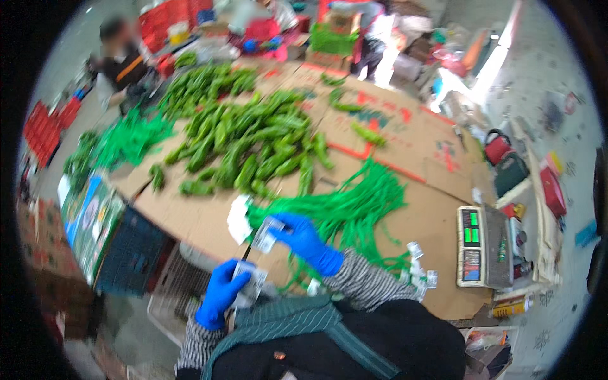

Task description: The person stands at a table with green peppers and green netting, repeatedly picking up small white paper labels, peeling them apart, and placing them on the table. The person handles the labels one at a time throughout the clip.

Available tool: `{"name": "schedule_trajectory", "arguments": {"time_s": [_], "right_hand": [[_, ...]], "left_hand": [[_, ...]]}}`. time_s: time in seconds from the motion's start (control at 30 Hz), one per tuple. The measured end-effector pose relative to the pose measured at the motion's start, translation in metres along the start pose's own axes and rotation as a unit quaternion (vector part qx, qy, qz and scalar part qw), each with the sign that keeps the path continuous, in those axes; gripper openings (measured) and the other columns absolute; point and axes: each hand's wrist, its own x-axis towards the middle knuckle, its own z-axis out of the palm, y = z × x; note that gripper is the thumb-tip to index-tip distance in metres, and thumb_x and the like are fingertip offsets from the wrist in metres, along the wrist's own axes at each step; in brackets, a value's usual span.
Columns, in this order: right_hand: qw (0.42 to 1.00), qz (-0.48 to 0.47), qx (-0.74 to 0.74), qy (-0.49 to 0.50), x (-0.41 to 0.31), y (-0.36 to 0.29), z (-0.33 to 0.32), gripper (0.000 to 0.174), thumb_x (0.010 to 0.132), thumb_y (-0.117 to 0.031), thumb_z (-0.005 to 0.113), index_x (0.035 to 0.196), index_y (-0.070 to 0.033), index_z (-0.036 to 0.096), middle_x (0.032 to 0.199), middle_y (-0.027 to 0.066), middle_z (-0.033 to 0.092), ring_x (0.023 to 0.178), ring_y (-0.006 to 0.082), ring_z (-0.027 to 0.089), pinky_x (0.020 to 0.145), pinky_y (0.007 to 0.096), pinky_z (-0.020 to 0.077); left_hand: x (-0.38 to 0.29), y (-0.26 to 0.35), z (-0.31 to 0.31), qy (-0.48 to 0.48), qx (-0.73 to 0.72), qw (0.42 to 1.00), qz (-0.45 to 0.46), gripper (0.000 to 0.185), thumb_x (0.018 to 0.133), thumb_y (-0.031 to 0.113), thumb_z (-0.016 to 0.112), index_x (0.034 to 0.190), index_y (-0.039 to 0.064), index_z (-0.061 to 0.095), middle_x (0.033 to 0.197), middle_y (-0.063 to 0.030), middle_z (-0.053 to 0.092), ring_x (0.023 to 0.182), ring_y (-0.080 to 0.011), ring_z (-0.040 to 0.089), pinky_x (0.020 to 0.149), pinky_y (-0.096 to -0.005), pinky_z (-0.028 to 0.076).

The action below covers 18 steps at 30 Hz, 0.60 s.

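In blue gloves, both my hands work close to my body at the table's near edge. My left hand (222,289) pinches a strip of printed labels (251,281) between thumb and fingers. A single printed label (264,236) is held by my right hand (304,240), just above and to the right of the left one. Beneath and beyond the right hand lies a bundle of green mesh net bags (346,204), its left end wrapped in white (240,219). A pile of long green peppers (256,142) rests farther back on the cardboard.
Flattened cardboard (427,218) covers the table. A digital scale (482,247) stands at the right, beside a white tray of small items (527,237). More green net (135,137) lies at the left, near another person (121,61). A dark blue crate (133,256) stands below the table's left edge.
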Motion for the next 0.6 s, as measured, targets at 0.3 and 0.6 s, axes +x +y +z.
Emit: {"name": "schedule_trajectory", "arguments": {"time_s": [0.3, 0.6], "right_hand": [[0.995, -0.017, 0.001, -0.095, -0.016, -0.002, 0.015, 0.042, 0.084, -0.011, 0.064, 0.124, -0.006, 0.051, 0.104, 0.0017, 0.061, 0.090, 0.0080, 0.055, 0.081, 0.0261, 0.0455], [0.996, -0.028, 0.010, -0.081, -0.017, -0.002, 0.020, 0.035, 0.084, -0.011, 0.063, 0.118, -0.005, 0.056, 0.108, 0.0028, 0.062, 0.087, 0.0092, 0.056, 0.079, 0.0260, 0.0474]], "left_hand": [[0.004, 0.008, 0.014, 0.036, -0.019, 0.999, -0.009, 0.014, 0.082, 0.004, 0.062, 0.095, -0.001, 0.063, 0.089, -0.0074, 0.066, 0.079, -0.0112, 0.060, 0.071, -0.0262, 0.048], [-0.003, 0.012, 0.020, 0.103, -0.027, 0.993, 0.044, 0.012, 0.083, 0.004, 0.060, 0.094, -0.003, 0.062, 0.085, -0.0074, 0.066, 0.075, -0.0108, 0.060, 0.069, -0.0251, 0.049]]}}
